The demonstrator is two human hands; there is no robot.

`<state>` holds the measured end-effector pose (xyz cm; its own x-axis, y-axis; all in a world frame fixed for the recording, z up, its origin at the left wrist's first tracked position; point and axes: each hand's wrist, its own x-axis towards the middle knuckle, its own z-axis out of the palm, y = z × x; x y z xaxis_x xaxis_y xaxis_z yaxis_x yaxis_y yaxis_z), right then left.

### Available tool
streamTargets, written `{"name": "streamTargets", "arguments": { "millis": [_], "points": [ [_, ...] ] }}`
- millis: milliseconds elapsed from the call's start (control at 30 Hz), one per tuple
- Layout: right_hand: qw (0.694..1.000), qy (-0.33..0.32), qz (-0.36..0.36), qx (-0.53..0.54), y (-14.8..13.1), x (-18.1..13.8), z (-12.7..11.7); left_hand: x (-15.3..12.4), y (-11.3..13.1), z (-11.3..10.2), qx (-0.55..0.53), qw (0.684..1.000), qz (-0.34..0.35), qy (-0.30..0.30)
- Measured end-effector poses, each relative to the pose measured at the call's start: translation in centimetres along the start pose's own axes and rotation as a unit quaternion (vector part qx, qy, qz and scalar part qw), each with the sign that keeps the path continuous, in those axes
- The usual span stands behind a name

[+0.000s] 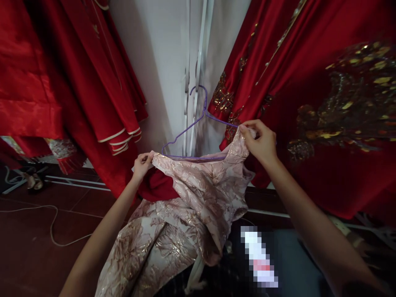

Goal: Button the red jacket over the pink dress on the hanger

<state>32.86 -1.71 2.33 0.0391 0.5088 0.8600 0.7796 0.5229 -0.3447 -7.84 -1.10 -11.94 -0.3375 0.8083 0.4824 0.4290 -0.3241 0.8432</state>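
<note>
A pink dress (198, 181) with shiny gold floral brocade is spread between my two hands, its skirt draping down toward me. My left hand (142, 166) pinches the dress at its left shoulder. At the other shoulder, my right hand (259, 139) grips the fabric between thumb and fingers, close to the end of a purple hanger (189, 127). The hanger's right arm runs into the dress's right shoulder. Its left arm stands free of the left shoulder, and its lower bar passes along the neckline. The hook points up in front of the pale doors.
Red garments (102, 74) hang on the left, and a red garment with gold sequins (355, 103) hangs on the right. White doors (167, 49) stand between them. A cable (55, 227) and shoes (32, 181) lie on the dark tiled floor. A blurred-out bright patch (258, 255) shows below.
</note>
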Motion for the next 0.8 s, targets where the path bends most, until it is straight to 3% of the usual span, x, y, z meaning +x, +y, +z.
{"name": "streamTargets", "arguments": {
  "millis": [467,800],
  "points": [
    [1.000,-0.001,0.006,0.012,-0.1,0.0,0.0,1.0,2.5,-0.1,-0.051,0.998,0.030,0.002],
    [1.000,0.000,0.004,0.021,0.2,0.0,0.3,-0.4,1.2,-1.2,-0.037,0.999,0.007,-0.007]
  ]
}}
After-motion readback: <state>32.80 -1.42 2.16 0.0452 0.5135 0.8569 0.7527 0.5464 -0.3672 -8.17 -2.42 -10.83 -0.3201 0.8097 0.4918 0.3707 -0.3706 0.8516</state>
